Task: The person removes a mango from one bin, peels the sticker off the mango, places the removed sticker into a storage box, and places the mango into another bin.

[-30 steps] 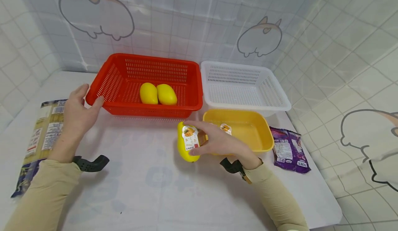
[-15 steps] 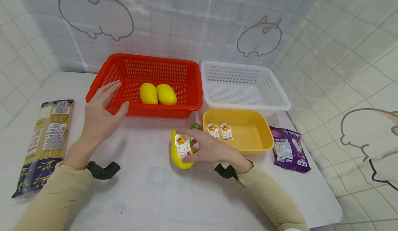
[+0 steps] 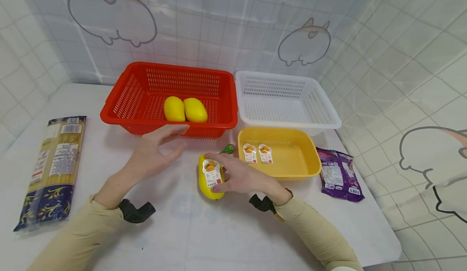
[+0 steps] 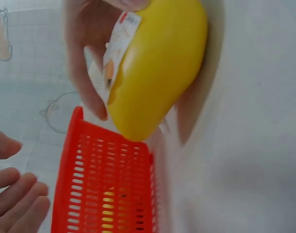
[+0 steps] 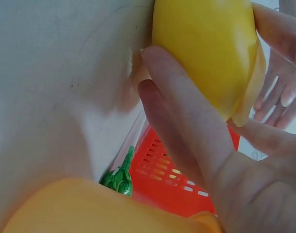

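My right hand [image 3: 240, 175] grips a yellow mango [image 3: 212, 194] low over the middle of the white table, thumb and fingers around its sides. A white mango label [image 3: 212, 174] lies on the mango's upper face; part of it stands off the skin in the left wrist view. To the left, my left hand [image 3: 157, 151] hovers before the red basket, fingers extended and apart, holding nothing. Two more mangoes [image 3: 195, 110] lie side by side in the red basket [image 3: 135, 127]. Two similar labels [image 3: 265, 153] are in the yellow tub [image 3: 292, 165].
A white basket [image 3: 288, 123] stands right of the red one. Behind my right hand lies a small green leafy-looking thing [image 3: 228, 149], partly hidden. A pack of dry noodles [image 3: 54, 169] lies at the left, a purple packet [image 3: 339, 175] at the right.
My left hand has left the red basket's left end and moved right, toward the mango. My right hand has brought the mango left and nearer, uncovering the tub's labels and the green thing.
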{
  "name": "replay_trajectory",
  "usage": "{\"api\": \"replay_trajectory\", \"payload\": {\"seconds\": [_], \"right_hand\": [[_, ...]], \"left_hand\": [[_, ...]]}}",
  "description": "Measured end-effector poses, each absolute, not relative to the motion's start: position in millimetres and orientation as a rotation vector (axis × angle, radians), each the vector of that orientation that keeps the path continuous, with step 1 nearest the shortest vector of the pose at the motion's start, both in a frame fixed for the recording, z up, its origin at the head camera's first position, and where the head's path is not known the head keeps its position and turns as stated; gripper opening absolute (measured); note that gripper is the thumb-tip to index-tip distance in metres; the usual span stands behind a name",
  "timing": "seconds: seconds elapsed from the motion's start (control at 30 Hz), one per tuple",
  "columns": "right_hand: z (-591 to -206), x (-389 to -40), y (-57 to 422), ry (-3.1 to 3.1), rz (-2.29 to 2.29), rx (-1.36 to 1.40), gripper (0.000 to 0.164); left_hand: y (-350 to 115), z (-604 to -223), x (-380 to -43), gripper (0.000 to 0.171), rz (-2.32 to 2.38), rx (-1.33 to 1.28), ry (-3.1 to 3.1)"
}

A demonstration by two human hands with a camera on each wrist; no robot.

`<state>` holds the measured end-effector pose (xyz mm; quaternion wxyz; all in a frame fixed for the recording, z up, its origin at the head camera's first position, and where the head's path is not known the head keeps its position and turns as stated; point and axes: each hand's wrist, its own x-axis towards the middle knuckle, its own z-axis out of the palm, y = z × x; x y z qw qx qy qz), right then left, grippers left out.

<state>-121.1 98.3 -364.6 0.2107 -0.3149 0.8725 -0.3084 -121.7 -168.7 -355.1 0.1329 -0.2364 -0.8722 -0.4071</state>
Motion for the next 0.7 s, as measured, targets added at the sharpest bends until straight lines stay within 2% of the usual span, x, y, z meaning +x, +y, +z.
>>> {"api": "replay_trajectory", "payload": {"seconds": [0.23,0.5,0.7], "right_hand": [[-365.7,-120.4,97.0,2.457,-0.797,-0.786,0.087],[-365.3,-119.1,96.9,2.452,-0.792,-0.770,0.087],[-365.8,-118.3,97.8,2.453,-0.794,-0.782,0.085]], "left_hand": [[-160.2,-363.3,-121.0,0.056,-1.170,-0.730,-2.791],[-148.5,-376.8,-117.1,0.081,-1.095,-0.926,-3.000],[-137.7,-389.8,-115.6,0.092,-1.136,-1.033,-3.001]]}}
